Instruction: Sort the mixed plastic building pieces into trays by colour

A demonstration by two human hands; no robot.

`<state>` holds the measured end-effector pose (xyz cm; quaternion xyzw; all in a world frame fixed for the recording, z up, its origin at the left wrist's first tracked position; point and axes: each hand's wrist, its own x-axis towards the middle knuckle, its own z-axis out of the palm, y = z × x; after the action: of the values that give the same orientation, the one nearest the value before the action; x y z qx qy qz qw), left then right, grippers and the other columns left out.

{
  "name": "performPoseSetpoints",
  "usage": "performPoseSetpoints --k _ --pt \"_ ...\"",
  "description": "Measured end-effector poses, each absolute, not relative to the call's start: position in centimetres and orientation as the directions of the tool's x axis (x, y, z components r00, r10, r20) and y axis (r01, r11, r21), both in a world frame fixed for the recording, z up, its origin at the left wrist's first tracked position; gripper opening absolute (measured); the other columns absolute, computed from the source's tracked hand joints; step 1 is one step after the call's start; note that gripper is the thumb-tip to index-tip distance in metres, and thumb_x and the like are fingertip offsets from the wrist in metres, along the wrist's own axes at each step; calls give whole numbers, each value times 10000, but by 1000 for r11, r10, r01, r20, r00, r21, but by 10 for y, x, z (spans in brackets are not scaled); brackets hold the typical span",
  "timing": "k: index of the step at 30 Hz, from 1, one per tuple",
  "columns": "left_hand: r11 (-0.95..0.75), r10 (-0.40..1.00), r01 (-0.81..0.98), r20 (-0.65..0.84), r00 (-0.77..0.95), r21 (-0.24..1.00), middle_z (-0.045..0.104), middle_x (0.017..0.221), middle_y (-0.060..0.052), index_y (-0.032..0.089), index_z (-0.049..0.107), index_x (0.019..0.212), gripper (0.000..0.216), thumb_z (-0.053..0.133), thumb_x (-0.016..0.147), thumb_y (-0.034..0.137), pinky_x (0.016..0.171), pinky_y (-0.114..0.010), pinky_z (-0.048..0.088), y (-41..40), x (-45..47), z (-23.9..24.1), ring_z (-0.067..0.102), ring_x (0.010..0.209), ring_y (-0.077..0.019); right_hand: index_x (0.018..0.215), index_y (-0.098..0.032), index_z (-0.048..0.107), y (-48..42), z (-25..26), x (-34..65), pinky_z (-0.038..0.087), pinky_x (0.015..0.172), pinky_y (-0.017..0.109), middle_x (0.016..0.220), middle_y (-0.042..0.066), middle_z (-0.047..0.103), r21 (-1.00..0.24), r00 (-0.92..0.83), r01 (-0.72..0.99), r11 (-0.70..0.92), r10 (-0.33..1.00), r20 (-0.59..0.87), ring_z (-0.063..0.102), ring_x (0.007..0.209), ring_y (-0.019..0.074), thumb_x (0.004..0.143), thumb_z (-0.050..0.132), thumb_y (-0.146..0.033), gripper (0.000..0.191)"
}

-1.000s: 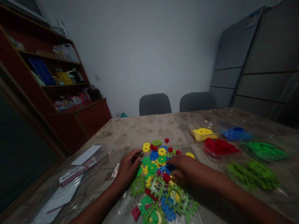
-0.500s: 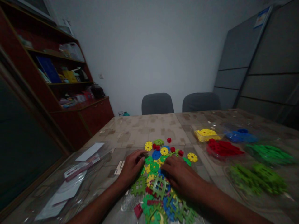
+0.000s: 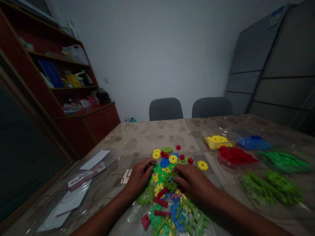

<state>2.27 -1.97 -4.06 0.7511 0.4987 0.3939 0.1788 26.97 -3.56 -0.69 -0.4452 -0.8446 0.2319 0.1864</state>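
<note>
Two hands (image 3: pixel 140 177) (image 3: pixel 193 182) on flat-lying gear pile (image 3: pixel 169 193), long axis front-to-back.

The heap of plastic pieces (image 3: pixel 169 186) under the hands mixes yellow, green, blue and red. To its right lie sorted lots: a yellow pile (image 3: pixel 217 141), a blue pile (image 3: pixel 253 143), a red pile (image 3: pixel 236 156) and 2 green piles (image 3: pixel 272 187). The table (image 3: pixel 157 131) has a beige and brown patchwork pattern. The 2 chairs (image 3: pixel 165 108) are grey, the cabinet (image 3: pixel 83 126) dark red-brown, the wall (image 3: pixel 157 49) pale grey.
</note>
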Motion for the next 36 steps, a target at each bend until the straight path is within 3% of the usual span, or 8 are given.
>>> performPoseSetpoints --k 4,8,14,18,21,28,32,36 --pt "-438 890 613 411 196 658 733 1002 -86 177 705 1035 282 502 859 266 807 -343 519 -20 23 -40 679 896 -234 1157 -175 608 -25 -13 277 430 797 312 1046 100 691 -570 -432 699 432 890 145 621 951 233 892 533 -189 275" --pt "-439 890 611 412 195 658 733 998 -87 178 707 1035 287 500 858 267 806 -351 523 -20 22 -41 679 887 -236 1213 -156 590 -34 -11 274 386 962 378 1216 144 614 -475 -499 685 553 831 247 530 1124 260 890 533 -174 328" --pt "-444 887 605 418 194 661 733 1020 -88 174 707 1044 291 503 855 259 820 -347 528 -18 22 -43 682 911 -236 1020 -185 634 -58 0 257 428 869 346 1110 80 606 -390 -724 604 695 683 96 526 1032 236 840 633 -223 184" --pt "-448 885 609 423 195 654 737 1025 -87 179 713 1033 284 508 854 260 820 -349 527 -19 23 -40 684 907 -236 1054 -179 614 -60 -6 253 431 866 370 1129 88 586 -281 -712 651 705 696 95 503 1044 259 816 682 -271 264" --pt "-448 884 614 423 198 650 741 1016 -83 184 715 1040 288 506 858 261 803 -348 535 -21 24 -38 688 895 -236 1022 -169 622 -59 -10 253 438 863 365 1120 93 592 -239 -711 659 713 694 111 505 1041 259 839 649 -253 203" --pt "-462 874 635 437 211 619 745 1045 -80 199 716 1055 293 507 861 266 836 -367 545 -19 22 -42 691 943 -247 1012 -136 656 -60 -5 253 457 852 378 1106 131 609 -235 -662 712 662 744 90 524 1044 293 821 660 -240 217" --pt "-482 860 637 462 215 602 749 1057 -81 200 720 1044 290 502 862 261 848 -362 553 -18 21 -42 698 964 -248 997 -143 661 -60 -14 250 454 773 333 1037 123 639 -229 -641 723 652 756 132 573 929 248 886 533 -125 171" --pt "-488 856 643 469 219 590 753 1059 -81 202 725 1037 285 510 865 278 873 -371 554 -17 19 -43 701 982 -254 971 -142 654 -63 -16 248 441 739 329 986 107 657 -168 -681 687 707 707 190 588 882 239 904 520 -160 150"
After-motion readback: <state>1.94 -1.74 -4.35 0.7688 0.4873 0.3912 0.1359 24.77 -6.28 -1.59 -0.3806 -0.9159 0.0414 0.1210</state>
